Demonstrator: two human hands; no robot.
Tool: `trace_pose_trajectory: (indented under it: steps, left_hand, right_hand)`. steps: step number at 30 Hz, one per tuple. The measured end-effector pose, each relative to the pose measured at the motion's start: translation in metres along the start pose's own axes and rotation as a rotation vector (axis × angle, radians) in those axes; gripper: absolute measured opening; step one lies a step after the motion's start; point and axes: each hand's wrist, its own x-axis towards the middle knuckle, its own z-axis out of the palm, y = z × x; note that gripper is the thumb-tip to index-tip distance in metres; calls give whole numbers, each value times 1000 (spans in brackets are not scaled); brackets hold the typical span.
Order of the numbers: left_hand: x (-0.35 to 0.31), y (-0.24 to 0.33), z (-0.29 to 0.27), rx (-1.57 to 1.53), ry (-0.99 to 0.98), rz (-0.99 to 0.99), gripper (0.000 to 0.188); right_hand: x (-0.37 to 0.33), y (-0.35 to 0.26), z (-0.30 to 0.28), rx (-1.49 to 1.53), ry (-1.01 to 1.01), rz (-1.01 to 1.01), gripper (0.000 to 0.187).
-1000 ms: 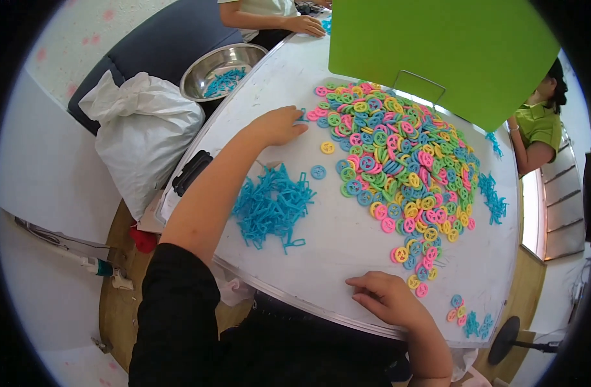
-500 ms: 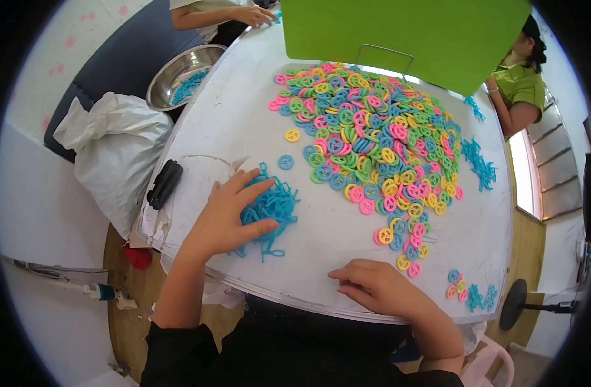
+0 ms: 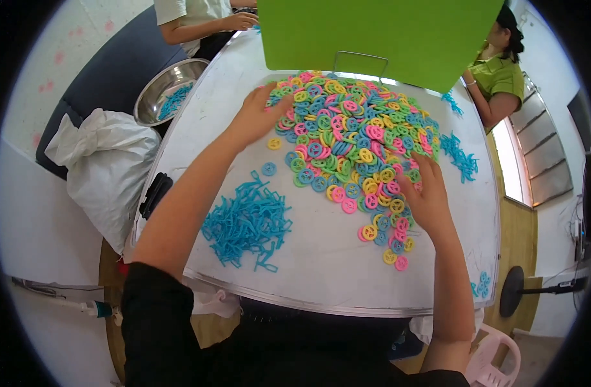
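A wide heap of small plastic spoked wheels (image 3: 347, 138) in pink, yellow, green and blue covers the middle of the white table (image 3: 334, 251). At the heap's left edge, my left hand (image 3: 260, 117) is spread open, its fingertips over the outer wheels. My right hand (image 3: 429, 197) rests at the right front side with fingers and thumb apart, partly covering wheels there. Neither hand appears to hold anything. Under my left forearm's inner side lies a pile of small blue plastic pieces (image 3: 249, 222). A lone blue wheel (image 3: 269, 169) and a yellow one (image 3: 274, 143) sit between the pile and the heap.
An upright green board (image 3: 379, 39) borders the heap's far side. Two people sit beyond, near blue pieces (image 3: 460, 157) at right. A metal bowl (image 3: 142, 97) and white sack (image 3: 111, 168) stand left; a black object (image 3: 156, 195) lies on the table's left edge.
My left hand has left the blue pile and reached forward to the wheel heap. My right hand has moved from the table's near edge forward and right to the heap, its fingers spreading.
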Motion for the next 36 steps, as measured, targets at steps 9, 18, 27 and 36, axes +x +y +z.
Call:
trace_pose_trajectory:
  steps: [9,18,27,36]
  left_hand:
    - [40,26,77,166,-158,-246,97]
    - [-36,81,94,84,-188,-173,79]
    - [-102,126,86,55,-450,-66,76]
    - [-166,129,-8,56,-274,230,43]
  right_hand:
    - [49,11,60,-87,-44,61,70]
    - [21,-24,46,120,-238,3,52]
    - [-37,-35,25,123,-289,-146,43]
    - [-78,-44,-1,-170,-282,-445,58]
